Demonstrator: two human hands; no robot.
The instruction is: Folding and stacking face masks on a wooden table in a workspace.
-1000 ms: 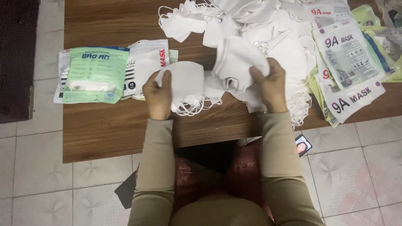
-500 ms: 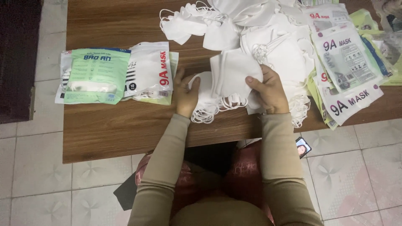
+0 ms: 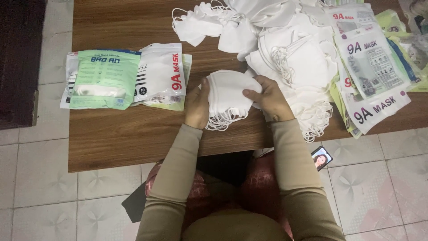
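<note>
A folded stack of white face masks (image 3: 227,93) sits between my two hands near the front edge of the brown wooden table (image 3: 116,134). My left hand (image 3: 197,103) presses its left side and my right hand (image 3: 269,98) grips its right side. Ear loops hang out below the stack. A big loose pile of white masks (image 3: 285,49) lies just behind and to the right of my hands.
Filled mask packets, one green (image 3: 104,78) and one white (image 3: 160,73), lie at the table's left. Several printed empty packets (image 3: 372,67) are spread at the right. A phone (image 3: 322,157) lies on the tiled floor under the table's right side.
My hands have come together from wide apart, squeezing the spread masks into one compact stack. The left hand moved right toward the right hand.
</note>
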